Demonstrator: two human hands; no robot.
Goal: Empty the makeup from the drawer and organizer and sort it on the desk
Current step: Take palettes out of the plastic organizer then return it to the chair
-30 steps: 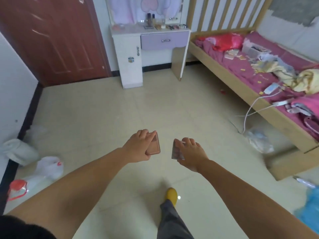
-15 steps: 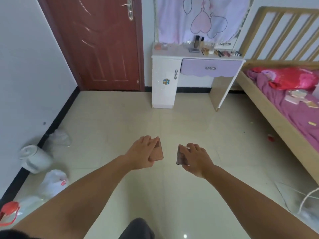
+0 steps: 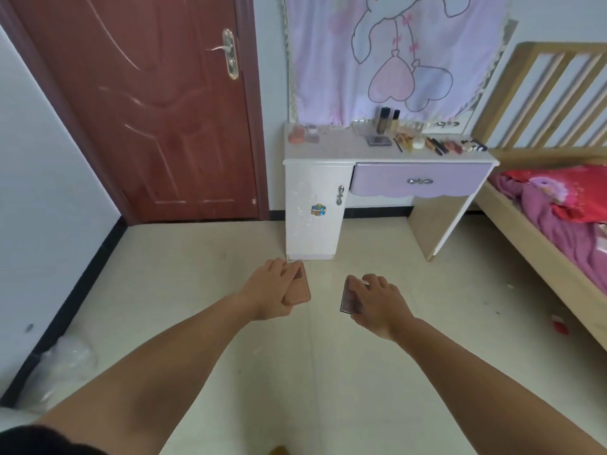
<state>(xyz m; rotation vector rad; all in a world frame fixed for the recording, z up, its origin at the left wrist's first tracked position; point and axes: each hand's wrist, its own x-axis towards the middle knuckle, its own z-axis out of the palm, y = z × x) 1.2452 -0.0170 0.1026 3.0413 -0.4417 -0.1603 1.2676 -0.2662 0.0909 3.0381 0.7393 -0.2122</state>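
My left hand (image 3: 272, 290) grips a flat pink-brown makeup case (image 3: 299, 287) out over the floor. A darker flat palette (image 3: 348, 297) is held by my right hand (image 3: 377, 303), fingers curled over its top edge. Ahead stands the white dressing desk (image 3: 328, 152) with its lilac drawer (image 3: 420, 182) shut. On the desktop lie several makeup items (image 3: 437, 146), two tall bottles (image 3: 389, 121), a dark compact (image 3: 379, 140) and a pink pot (image 3: 297, 134). Both hands are well short of the desk.
A red-brown door (image 3: 147, 110) is shut at the left. A wooden bed (image 3: 538, 231) with pink and red bedding fills the right. A pink cloth (image 3: 394, 54) hangs behind the desk. A plastic bag (image 3: 62, 359) lies by the left wall.
The view has swung left and moved closer to the desk; the bed has slid toward the right edge. Both hands keep the same hold on their cases.
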